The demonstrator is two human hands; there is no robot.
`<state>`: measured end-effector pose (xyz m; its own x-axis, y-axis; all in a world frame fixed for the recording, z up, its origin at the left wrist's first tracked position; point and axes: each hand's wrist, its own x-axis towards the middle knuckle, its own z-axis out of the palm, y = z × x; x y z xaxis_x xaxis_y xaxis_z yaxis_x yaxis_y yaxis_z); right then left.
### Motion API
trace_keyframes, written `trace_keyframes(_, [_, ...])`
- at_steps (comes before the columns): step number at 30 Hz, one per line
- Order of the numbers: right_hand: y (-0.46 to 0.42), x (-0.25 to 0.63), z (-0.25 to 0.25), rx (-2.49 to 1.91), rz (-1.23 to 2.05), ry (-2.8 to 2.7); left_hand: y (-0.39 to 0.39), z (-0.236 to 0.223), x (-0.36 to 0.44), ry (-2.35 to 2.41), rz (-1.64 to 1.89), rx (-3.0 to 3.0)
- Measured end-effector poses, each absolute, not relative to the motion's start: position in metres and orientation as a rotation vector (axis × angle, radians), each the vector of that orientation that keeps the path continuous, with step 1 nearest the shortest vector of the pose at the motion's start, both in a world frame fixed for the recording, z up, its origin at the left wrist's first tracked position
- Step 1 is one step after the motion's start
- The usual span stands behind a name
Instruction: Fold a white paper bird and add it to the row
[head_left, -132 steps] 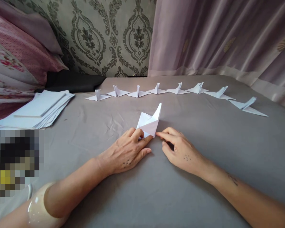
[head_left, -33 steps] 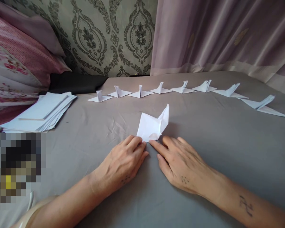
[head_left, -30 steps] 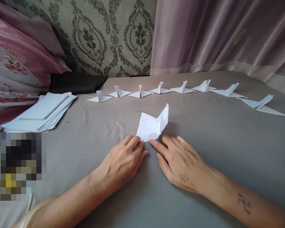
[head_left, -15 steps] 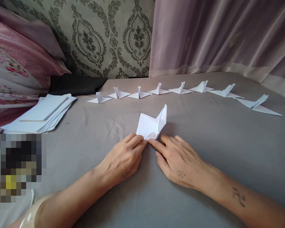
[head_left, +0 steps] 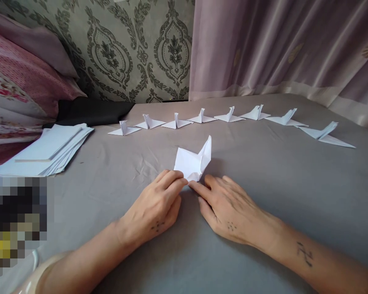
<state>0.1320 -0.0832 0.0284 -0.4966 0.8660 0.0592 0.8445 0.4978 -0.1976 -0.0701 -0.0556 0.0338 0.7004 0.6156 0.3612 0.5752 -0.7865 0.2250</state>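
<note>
A partly folded white paper piece [head_left: 194, 162] lies on the grey sheet [head_left: 263, 183], one flap standing up at its right. My left hand [head_left: 155, 206] lies flat just below it, fingertips pinching and pressing the paper's near corner. From the right, my right hand [head_left: 225, 204] rests flat on the sheet, its index finger stretched out and touching the same corner. Both hands meet at that corner.
Several finished white paper birds [head_left: 202, 118] stand in a row across the back of the sheet. A stack of white paper sheets [head_left: 46, 149] lies at the left. Pink pillows [head_left: 21, 81] sit at far left, a mauve curtain [head_left: 279, 45] behind.
Both hands stayed at the paper's near corner, with the left fingertips closing a little more onto it. The view shifted slightly; the paper's raised flap is unchanged.
</note>
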Motion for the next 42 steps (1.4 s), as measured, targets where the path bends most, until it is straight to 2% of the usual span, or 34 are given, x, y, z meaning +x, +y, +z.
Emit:
trace_keyframes(5, [-0.083, 0.142, 0.030, -1.430, 0.344, -2.524, -0.042, 0.025, -0.066, 0.977, 0.599, 2.450])
trace_keyframes(10, [-0.076, 0.154, 0.023, -1.578, 0.551, -2.132, -0.044, 0.022, -0.067, 0.971, 0.529, 2.502])
trace_keyframes(18, [-0.067, 0.144, 0.020, -1.551, 0.562, -2.148, -0.046, 0.019, -0.069, 0.974, 0.407, 2.548])
trace_keyframes(23, [-0.066, 0.144, 0.019, -1.523, 0.550, -2.196, -0.050, 0.027, -0.076, 1.141, 0.526, 2.157])
trace_keyframes(28, [-0.065, 0.143, 0.016, -1.500, 0.401, -2.275, -0.050, 0.032, -0.074, 1.312, 0.599, 1.742])
trace_keyframes(36, [-0.058, 0.145, 0.022, -1.426, 0.320, -2.385, -0.045, 0.033, -0.067, 1.477, 0.656, 1.774])
trace_keyframes(42, [-0.057, 0.140, 0.014, -1.278, 0.406, -2.113, -0.046, 0.033, -0.066, 1.528, 0.630, 1.713])
